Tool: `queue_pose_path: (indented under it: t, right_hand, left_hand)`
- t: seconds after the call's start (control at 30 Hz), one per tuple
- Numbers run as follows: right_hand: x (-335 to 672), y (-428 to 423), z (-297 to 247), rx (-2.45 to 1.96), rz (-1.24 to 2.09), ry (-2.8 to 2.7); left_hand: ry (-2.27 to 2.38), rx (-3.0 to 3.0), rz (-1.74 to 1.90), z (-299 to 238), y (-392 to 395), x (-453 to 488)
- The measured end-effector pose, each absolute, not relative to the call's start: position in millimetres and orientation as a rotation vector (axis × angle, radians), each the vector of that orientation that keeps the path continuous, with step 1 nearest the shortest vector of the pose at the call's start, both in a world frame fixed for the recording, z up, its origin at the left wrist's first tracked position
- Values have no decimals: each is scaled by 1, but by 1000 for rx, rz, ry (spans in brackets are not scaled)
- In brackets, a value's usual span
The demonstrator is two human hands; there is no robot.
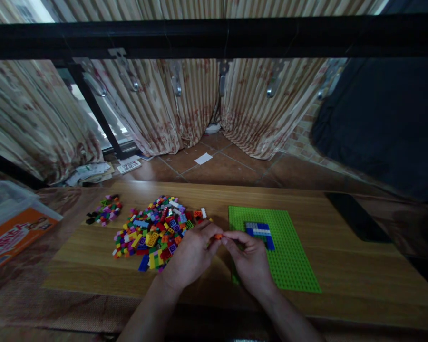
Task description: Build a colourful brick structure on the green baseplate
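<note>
Green baseplate (296, 263) behind right hand (251, 262), bricks (152, 238) behind left hand (192, 251), orange brick (218, 236) in both

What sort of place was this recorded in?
Probably a room in a home: patterned curtains hang over a tiled floor, and a low wooden table holds a heap of toy bricks.

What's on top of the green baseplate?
A blue, white and gray brick build sits on the green baseplate. The right hand hides part of the near left area; anything there can't be seen.
</note>
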State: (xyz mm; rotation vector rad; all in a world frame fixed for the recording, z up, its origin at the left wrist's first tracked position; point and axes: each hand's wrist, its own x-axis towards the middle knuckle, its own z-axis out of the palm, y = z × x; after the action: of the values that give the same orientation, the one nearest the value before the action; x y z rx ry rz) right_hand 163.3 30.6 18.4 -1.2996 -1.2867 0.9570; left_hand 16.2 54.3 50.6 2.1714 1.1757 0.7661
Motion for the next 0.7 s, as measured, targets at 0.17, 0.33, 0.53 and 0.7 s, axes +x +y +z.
queue_pose_path:
  t: [0.17, 0.33, 0.53, 0.7]
  right_hand:
    - [166, 32, 18, -1321, 1010, -1285]
    - [168, 32, 15, -1386, 1017, -1326]
    - [163, 30, 11, -1465, 661, -1725]
    - [160, 30, 5, -1505, 463, -1868]
  left_hand:
    - [1182, 2259, 746, 49, 55, 15]
    - [1233, 2171, 862, 50, 59, 7]
    - [1299, 2031, 964, 51, 63, 5]
    - [1281, 1962, 991, 49, 63, 6]
